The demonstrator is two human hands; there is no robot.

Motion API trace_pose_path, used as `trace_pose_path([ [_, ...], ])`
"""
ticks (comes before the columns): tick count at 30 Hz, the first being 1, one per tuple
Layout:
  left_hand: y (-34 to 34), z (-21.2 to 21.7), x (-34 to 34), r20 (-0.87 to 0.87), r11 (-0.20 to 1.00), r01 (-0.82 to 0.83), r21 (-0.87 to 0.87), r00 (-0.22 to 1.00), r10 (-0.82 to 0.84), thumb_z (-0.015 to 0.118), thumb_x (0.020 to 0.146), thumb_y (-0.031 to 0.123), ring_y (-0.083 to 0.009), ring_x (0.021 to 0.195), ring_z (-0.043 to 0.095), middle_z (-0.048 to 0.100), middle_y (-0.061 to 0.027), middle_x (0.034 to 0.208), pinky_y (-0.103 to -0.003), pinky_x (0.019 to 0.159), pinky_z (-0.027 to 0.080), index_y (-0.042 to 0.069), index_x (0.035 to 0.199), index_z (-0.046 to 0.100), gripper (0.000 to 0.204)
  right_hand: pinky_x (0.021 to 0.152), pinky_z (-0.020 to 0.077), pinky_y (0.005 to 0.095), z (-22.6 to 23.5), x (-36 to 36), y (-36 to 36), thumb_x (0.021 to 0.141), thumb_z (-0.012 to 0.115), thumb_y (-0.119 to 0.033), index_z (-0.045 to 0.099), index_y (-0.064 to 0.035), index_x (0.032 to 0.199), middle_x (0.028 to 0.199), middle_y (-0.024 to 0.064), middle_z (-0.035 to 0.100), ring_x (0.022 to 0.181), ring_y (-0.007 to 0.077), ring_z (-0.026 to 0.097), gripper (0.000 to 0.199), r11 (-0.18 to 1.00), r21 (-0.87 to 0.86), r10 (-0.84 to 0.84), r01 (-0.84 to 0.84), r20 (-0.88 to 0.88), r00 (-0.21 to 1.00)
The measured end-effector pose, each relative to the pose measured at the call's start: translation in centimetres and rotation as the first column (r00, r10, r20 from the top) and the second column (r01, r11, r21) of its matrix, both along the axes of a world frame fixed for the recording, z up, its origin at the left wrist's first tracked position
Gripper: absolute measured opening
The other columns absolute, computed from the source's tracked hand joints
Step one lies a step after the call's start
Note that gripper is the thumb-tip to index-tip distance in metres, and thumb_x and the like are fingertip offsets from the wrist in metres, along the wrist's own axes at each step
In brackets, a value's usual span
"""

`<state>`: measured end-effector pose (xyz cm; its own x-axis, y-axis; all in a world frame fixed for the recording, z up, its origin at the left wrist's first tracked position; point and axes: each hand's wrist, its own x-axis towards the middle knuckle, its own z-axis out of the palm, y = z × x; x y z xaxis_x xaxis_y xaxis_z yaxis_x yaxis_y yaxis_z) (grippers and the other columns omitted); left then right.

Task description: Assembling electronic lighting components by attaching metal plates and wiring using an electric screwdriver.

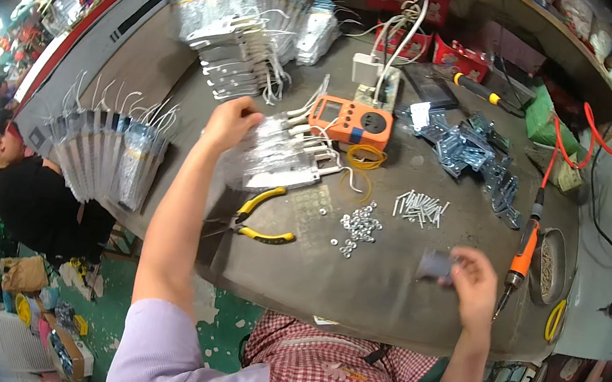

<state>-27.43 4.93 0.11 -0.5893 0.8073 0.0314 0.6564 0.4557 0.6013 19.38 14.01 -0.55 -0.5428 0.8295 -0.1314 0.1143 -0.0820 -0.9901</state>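
My left hand [231,123] is closed, fingertips together, at the near end of a row of flat metal parts in clear plastic [268,157] with white wires. What it grips there, if anything, is hidden. Over the right side of the table, my right hand [476,284] pinches a small dark flat piece [435,265], blurred by motion. Left of that piece lie loose small nuts [360,223] and a pile of screws [420,208]. Yellow-handled pliers [265,220] rest open below the wrapped parts. Behind these sits an orange meter [351,122].
Wrapped parts stand in bundles at far left [106,153] and back [236,19]. Metal brackets [470,151] are heaped at the back right. An orange electric screwdriver [524,251] on a red coiled cord lies beside a metal tray [550,266]. A person [36,186] sits at left.
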Motion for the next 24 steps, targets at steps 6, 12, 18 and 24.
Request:
trace_pose_path([
  [6,-1.6,-2.4,1.7,-0.257,0.848,-0.139,0.511,0.917,0.305,0.056,0.087,0.013,-0.0198,0.066,0.056,0.060,-0.0111,0.077,-0.031,0.062,0.044,0.001,0.089,0.054,0.012,0.088,0.0413,0.0405,-0.7,0.0,-3.6,0.074,0.061,0.001,0.058,-0.0001,0.102,0.110,0.0127,0.053,0.102,0.0292,0.052,0.028,0.465,0.885,-0.492,-0.030,0.286,0.822],
  [12,-4.5,1.5,8.3,0.219,0.572,-0.299,0.764,0.954,0.207,0.046,0.095,0.021,-0.0097,0.065,0.046,0.048,-0.0008,0.078,-0.024,0.058,0.041,0.005,0.090,0.050,0.017,0.072,0.0500,0.0312,-0.2,-5.5,-7.2,0.075,0.066,-0.004,0.058,-0.0030,0.108,0.113,0.0130,0.056,0.083,0.0236,0.060,0.035,0.795,0.587,0.115,-0.152,0.101,0.988],
  [18,-8.1,1.2,23.9,0.742,0.624,-0.422,0.657,0.508,-0.437,0.046,0.094,0.017,-0.0160,0.076,0.051,0.050,-0.0039,0.085,-0.029,0.069,0.044,0.006,0.103,0.045,0.015,0.063,0.0505,0.0369,0.7,-9.0,-10.7,0.072,0.064,-0.001,0.049,-0.0069,0.108,0.094,0.0116,0.058,0.078,0.0311,0.060,0.039,0.798,0.551,0.306,-0.243,-0.023,0.952],
  [24,-8.1,-1.4,24.6,0.412,0.769,0.524,0.367,0.649,-0.639,0.069,0.072,0.004,-0.0275,0.109,0.056,0.055,-0.0187,0.121,-0.035,0.091,0.044,-0.001,0.128,0.045,0.061,0.070,0.0496,0.0381,-2.1,-5.3,-9.1,0.068,0.060,0.004,0.055,-0.0034,0.099,0.093,0.0151,0.060,0.082,0.0340,0.060,0.032,0.780,0.568,0.275,-0.262,0.065,0.959],
])
